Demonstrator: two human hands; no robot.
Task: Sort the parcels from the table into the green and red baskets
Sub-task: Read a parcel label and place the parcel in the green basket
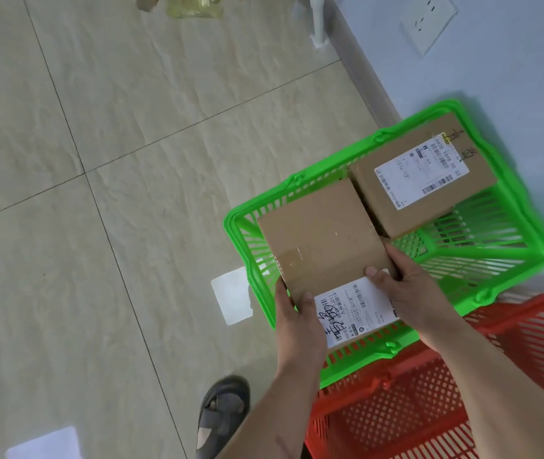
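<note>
Both hands, left (299,321) and right (411,293), gripping flat brown cardboard parcel (322,240) over green slatted plastic basket (502,233), beside labelled brown box (409,173) inside; red plastic basket (429,402) adjacent.

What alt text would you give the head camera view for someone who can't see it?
Both hands, left hand and right hand, hold a labelled cardboard parcel over a green basket that already holds another labelled parcel. A red basket sits beside it on the tiled floor.

Brown parcels (323,233), green basket (525,207), red basket (396,415), beige tiles (131,127).
</note>
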